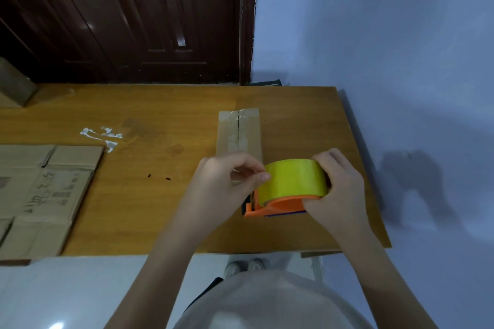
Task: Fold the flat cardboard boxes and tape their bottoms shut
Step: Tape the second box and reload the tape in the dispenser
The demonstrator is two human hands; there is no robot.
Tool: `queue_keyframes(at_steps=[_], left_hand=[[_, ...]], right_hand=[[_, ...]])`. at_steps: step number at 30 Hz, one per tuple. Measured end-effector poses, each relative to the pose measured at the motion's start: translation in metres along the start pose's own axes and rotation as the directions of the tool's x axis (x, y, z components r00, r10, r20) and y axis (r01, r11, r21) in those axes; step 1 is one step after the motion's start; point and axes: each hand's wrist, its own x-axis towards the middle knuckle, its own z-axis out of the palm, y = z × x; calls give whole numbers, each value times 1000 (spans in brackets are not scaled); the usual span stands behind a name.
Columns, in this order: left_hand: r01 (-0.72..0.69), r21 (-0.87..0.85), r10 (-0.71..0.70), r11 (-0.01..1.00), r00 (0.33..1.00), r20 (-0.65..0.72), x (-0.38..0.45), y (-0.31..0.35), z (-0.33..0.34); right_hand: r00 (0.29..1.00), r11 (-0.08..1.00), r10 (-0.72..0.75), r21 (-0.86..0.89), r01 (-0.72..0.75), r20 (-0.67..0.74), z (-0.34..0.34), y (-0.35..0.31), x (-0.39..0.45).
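The person is standing at the near edge of the table, toward its right corner, working with both hands over a folded cardboard box. The box is lying near the right edge, its top seam running away from the person and covered with clear tape. The right hand is wrapping its grip around the far side of a yellow tape roll seated in an orange dispenser, fingers curled over the roll and thumb under the dispenser. The left hand is pinching at the roll's left face, thumb and forefinger pressed together where the tape end would be; the strip itself is too thin to tell. 1 stack of flat cardboard boxes is lying at the near left edge. Another cardboard box is sitting at the far left corner. Shiny tape scraps are sticking to the table's middle.
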Motion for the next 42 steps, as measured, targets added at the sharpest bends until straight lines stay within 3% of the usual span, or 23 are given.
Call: queue_keyframes(at_steps=[6,10,24,42], left_hand=[[-125,165,127,978,992,0,0,0,0],[-85,95,84,992,996,7,-2,7,-4],[-90,135,93,987,996,-17,-4,14,-3],[-225,215,237,950,971,-34,-2,7,7]], right_hand=[[1000,1000,-21,-2,21,-12,-5,-1,1],[999,999,-40,-6,40,-16,-9,-3,3],[993,991,-120,-61,119,-12,-17,-8,9],[996,997,-72,-41,70,-47,-14,-4,5]])
